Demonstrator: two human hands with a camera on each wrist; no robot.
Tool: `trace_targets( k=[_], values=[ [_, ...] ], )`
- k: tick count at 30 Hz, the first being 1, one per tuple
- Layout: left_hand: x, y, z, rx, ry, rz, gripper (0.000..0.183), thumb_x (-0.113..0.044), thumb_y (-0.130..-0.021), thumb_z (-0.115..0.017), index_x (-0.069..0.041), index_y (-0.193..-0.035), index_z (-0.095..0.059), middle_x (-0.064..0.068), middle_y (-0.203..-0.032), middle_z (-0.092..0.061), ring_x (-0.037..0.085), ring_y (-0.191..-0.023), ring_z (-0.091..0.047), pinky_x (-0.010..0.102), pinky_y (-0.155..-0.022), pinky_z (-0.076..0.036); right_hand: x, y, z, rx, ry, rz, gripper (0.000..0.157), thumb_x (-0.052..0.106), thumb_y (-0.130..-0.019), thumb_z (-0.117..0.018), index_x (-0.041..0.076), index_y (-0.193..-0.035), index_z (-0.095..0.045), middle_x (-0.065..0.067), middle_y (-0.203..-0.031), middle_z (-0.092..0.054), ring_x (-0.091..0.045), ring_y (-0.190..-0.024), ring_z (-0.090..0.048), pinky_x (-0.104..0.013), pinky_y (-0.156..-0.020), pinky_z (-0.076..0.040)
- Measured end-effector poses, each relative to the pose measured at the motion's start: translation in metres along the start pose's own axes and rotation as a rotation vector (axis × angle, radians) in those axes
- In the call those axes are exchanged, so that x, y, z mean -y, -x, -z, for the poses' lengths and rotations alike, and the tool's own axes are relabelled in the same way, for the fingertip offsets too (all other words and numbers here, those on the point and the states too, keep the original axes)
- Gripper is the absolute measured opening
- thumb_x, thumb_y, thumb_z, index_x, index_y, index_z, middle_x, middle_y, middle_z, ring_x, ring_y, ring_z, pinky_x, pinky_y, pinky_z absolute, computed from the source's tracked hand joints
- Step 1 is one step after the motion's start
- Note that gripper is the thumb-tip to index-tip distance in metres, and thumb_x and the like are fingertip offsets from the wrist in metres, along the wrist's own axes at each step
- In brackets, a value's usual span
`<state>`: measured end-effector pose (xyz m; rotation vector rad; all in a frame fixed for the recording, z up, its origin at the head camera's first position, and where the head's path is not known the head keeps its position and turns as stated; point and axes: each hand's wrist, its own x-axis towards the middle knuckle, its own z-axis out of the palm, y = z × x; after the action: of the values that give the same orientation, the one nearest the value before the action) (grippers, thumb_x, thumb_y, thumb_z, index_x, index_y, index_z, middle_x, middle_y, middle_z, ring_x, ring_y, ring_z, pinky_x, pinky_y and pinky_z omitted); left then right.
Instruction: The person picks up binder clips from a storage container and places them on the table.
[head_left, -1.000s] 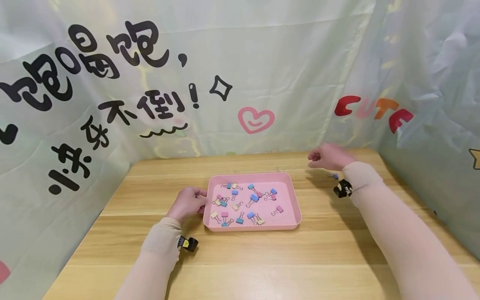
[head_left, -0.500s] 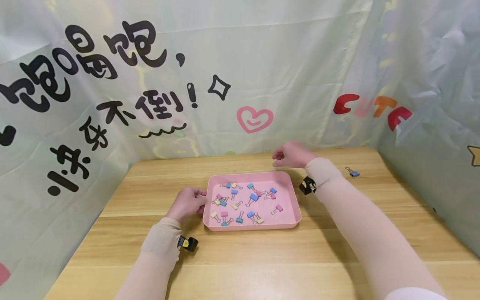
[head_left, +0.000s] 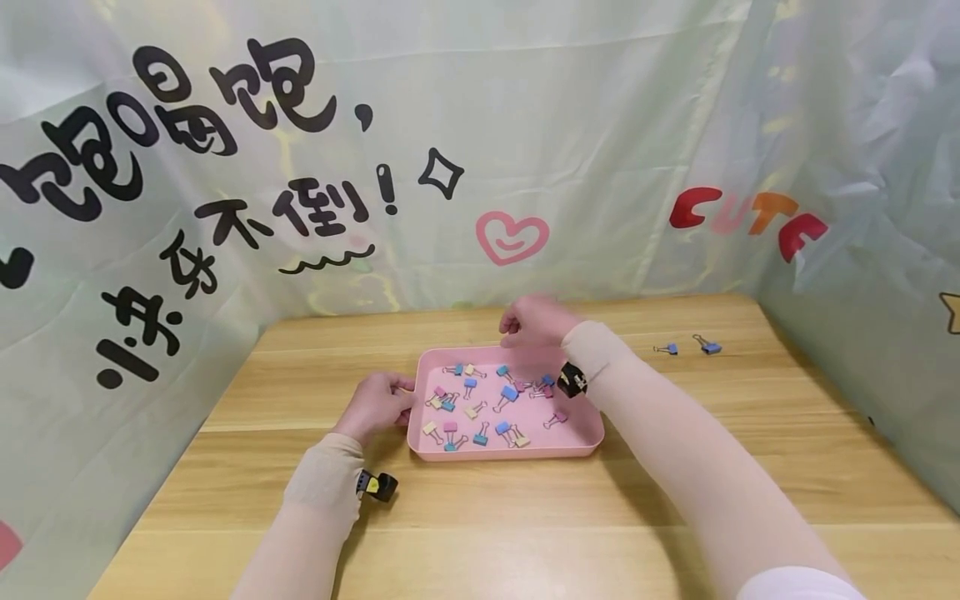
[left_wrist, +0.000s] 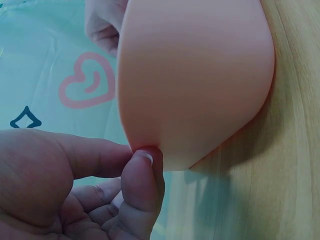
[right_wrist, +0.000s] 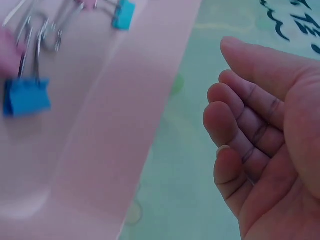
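A shallow pink tray point(head_left: 465, 456) stands on the table, with several small binder clips in pink, blue, teal and yellow scattered inside. At its left end my left hand point(head_left: 377, 407) pinches the rim between thumb and index finger; the left wrist view shows the thumb pressed on the outer wall. My right hand point(head_left: 542, 322) hovers over the tray's far edge, right of its middle. In the right wrist view its fingers point(right_wrist: 220, 122) curl loosely and hold nothing, with a blue binder clip point(right_wrist: 27, 97) in the tray nearby. The right wrist hides part of the tray's far right corner.
Two blue binder clips, a nearer one point(head_left: 672, 349) and a farther one point(head_left: 711, 347), lie on the wooden table point(head_left: 510, 533) right of the tray. A printed curtain point(head_left: 600, 167) hangs close behind the table and along both sides.
My right hand has swept left from the table's right side to above the tray's far edge, uncovering the two blue binder clips there. The left hand keeps its grip on the tray.
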<state>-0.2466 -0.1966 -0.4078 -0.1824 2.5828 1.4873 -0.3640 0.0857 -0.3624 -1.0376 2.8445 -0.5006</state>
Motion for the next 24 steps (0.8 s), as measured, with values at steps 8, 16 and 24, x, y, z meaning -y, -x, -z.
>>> trace_targets(
  k=[8, 16, 24],
  values=[
    [0.000, -0.001, 0.000, -0.002, 0.003, 0.002, 0.025, -0.003, -0.088, -0.064, 0.004, -0.111, -0.064, 0.015, -0.085, -0.066, 0.018, -0.065, -0.062, 0.031, -0.061, -0.056, 0.030, -0.012, -0.018, 0.051, 0.031, -0.006, 0.011, 0.027, -0.087, -0.070, 0.019, -0.093, -0.074, 0.009, -0.086, -0.066, -0.009, -0.079, -0.059, -0.026, -0.077, -0.051],
    [0.001, -0.002, -0.001, 0.002, 0.006, -0.007, 0.024, -0.003, -0.087, -0.064, 0.005, -0.110, -0.064, 0.015, -0.084, -0.066, 0.018, -0.065, -0.062, 0.029, -0.058, -0.055, 0.044, -0.026, -0.032, 0.083, 0.077, 0.021, 0.018, 0.022, -0.085, -0.071, 0.016, -0.069, -0.064, 0.009, -0.063, -0.047, -0.008, -0.058, -0.041, -0.021, -0.061, -0.040],
    [0.002, -0.003, 0.001, 0.001, 0.011, -0.006, 0.023, -0.002, -0.086, -0.065, 0.004, -0.109, -0.065, 0.014, -0.083, -0.067, 0.018, -0.064, -0.063, 0.030, -0.058, -0.056, 0.062, -0.036, -0.047, 0.077, 0.208, 0.020, 0.023, 0.032, -0.081, -0.076, 0.020, -0.066, -0.063, 0.010, -0.059, -0.053, -0.009, -0.055, -0.047, -0.026, -0.059, -0.042]
  ],
)
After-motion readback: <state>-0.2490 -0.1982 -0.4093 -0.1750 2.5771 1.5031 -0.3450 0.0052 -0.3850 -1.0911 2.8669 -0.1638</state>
